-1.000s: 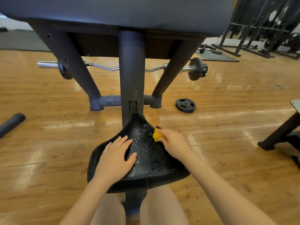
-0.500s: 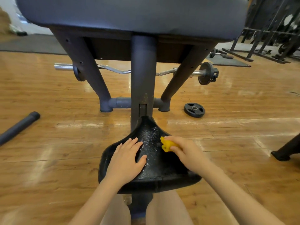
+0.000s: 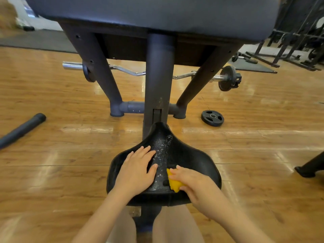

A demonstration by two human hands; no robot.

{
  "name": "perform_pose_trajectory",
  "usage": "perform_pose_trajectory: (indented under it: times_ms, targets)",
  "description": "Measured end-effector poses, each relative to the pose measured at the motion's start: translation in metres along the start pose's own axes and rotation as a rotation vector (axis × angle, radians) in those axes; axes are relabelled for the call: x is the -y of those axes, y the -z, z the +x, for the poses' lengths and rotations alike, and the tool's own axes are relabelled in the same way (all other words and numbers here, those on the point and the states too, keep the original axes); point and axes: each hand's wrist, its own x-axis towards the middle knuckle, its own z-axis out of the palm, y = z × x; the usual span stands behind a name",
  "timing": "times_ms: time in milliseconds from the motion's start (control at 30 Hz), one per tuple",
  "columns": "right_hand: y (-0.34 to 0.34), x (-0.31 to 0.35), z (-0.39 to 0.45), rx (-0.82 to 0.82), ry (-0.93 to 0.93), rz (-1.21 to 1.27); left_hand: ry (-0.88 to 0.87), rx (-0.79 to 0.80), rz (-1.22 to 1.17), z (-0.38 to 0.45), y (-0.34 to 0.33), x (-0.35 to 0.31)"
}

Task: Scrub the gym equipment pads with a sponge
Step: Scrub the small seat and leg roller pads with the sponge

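A black saddle-shaped seat pad (image 3: 191, 155) sits in front of me on a dark steel post, wet and foamy down its middle. My left hand (image 3: 135, 170) lies flat on the pad's left half, fingers spread. My right hand (image 3: 194, 183) grips a yellow sponge (image 3: 173, 183) and presses it against the pad near its rear middle; the fingers hide most of the sponge. A large grey arm pad (image 3: 157, 13) spans the top of the view above the post.
The bench's dark frame legs (image 3: 112, 95) stand on a wooden floor. Behind them lies a curl bar (image 3: 129, 71) with plates, and a loose black weight plate (image 3: 212, 118) sits to the right. A black roller (image 3: 21, 130) lies left; racks stand at the far right.
My right hand has drawn the sponge back from the pad's front right towards its rear middle. The left hand stays pressed on the left half.
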Motion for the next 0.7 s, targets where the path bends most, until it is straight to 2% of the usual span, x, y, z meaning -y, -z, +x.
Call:
perform_pose_trajectory:
  times_ms: [100, 300, 433, 533, 700]
  targets:
    - [0.021, -0.007, 0.009, 0.057, -0.035, 0.147, -0.005, 0.002, -0.007, 0.000, 0.001, -0.001]
    - [0.035, -0.051, 0.113, -0.125, -0.265, 0.170, -0.002, 0.001, -0.007, -0.001, 0.003, -0.002]
    - [0.014, -0.065, 0.169, -0.020, -0.335, 0.148, -0.004, 0.002, -0.013, 0.000, 0.003, -0.001]
    - [-0.001, -0.066, 0.168, -0.022, -0.347, 0.121, -0.006, 0.005, -0.011, 0.000, 0.003, -0.001]
    - [0.006, -0.054, 0.116, -0.003, -0.260, 0.056, 0.000, -0.004, -0.010, 0.001, 0.001, -0.001]
